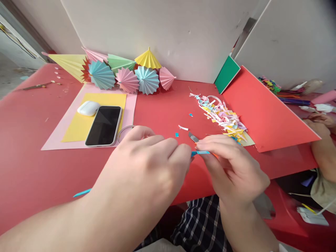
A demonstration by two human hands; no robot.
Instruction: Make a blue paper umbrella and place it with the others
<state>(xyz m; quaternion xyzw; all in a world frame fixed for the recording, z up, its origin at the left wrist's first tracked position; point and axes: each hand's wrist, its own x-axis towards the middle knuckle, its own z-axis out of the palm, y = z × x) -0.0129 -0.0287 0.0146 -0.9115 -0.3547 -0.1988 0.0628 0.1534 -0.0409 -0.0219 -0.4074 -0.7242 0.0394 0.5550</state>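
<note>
Thin blue strip [202, 152] was right btwn my two hands, over the front edge of the red table [157, 105]. My L hand [154, 164] was curled nr shut, w/ the strip's L end running into the fingers; tips hidden behind the knuckles, so couldn't tell the exact grip. My R hand [233, 164] was closed too, thumb & forefinger together at the strip's other end, w/ a craft knife [193, 137] in the same grip, blade poking out past the fingertips, a bit of orange showing below.

Just beyond: two tiny blue bits & a curved white sliver [183, 127]. R of those, a heap of shredded paper [222, 117], mixed colours, next to a big red board [262, 112] & a green board [227, 75] leaning nr the wall.

L side: phone [103, 126] & white case [88, 108] on a yellow sheet [75, 129], that on a pink sheet [52, 141]; clear ring nr my L knuckles, partly hidden. Another blue piece [82, 193] lay by my L forearm. Along the back, folded paper umbrellas [147, 80] in pink, blue, green, yellow. Far R, another person's hand [319, 122], partly behind the red board.
</note>
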